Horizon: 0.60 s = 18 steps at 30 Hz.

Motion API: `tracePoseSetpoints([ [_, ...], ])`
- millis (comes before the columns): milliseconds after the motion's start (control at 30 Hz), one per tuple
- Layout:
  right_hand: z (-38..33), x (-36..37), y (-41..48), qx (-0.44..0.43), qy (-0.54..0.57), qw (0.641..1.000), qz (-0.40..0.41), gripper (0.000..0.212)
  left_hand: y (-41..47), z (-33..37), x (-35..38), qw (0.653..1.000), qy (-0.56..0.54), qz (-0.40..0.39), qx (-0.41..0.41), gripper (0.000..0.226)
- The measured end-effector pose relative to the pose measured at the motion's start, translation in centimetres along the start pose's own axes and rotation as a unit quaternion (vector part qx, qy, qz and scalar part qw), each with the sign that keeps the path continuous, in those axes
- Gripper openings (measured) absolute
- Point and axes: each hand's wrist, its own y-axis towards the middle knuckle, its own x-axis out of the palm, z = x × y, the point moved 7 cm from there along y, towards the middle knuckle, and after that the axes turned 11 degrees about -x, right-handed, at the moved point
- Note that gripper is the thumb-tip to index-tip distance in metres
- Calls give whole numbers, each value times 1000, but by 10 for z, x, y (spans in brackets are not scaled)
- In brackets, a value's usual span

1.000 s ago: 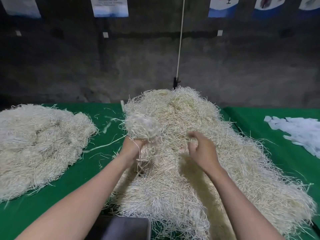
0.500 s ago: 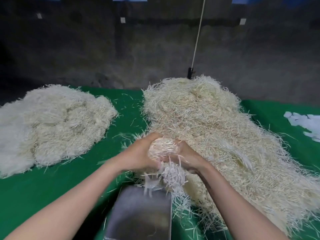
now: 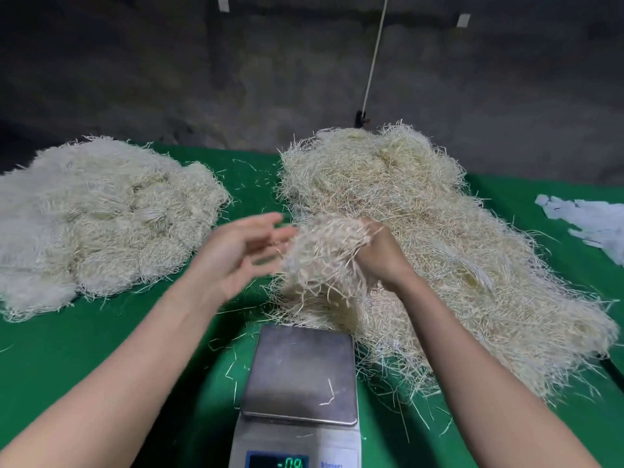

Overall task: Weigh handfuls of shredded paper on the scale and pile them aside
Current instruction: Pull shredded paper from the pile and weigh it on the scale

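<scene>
A digital scale (image 3: 299, 376) with a steel pan stands at the near edge; one loose strand lies on the pan and its display reads -0.9. My right hand (image 3: 380, 256) grips a handful of shredded paper (image 3: 322, 261) held in the air above and just beyond the scale. Blurred with motion, my left hand (image 3: 241, 251) hovers to the left of the handful, fingers spread, holding nothing. A big source heap of shredded paper (image 3: 435, 238) fills the right centre. A second pile (image 3: 98, 217) lies at the left.
Everything sits on a green tablecloth (image 3: 67, 359) strewn with stray strands. White paper scraps (image 3: 587, 221) lie at the far right. A dark wall with a white cord (image 3: 373, 59) runs behind the table.
Both hands held the handful together half a second ago. Now my left hand has let go and moved left, and the handful stays in my right hand. The view has tilted down and shows the scale's display.
</scene>
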Motion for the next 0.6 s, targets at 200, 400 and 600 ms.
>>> tracePoseSetpoints([
  [200, 14, 10, -28, 69, 2, 997, -46, 58, 4, -26, -16, 998, 55, 26, -18, 83],
  [400, 35, 62, -58, 0, -41, 994, -102, 63, 18, -107, 1, 989, 131, 69, -24, 57],
  [600, 75, 62, -93, 38, -90, 973, -210, 85, 23, -150, -21, 987, 115, 104, -32, 40],
])
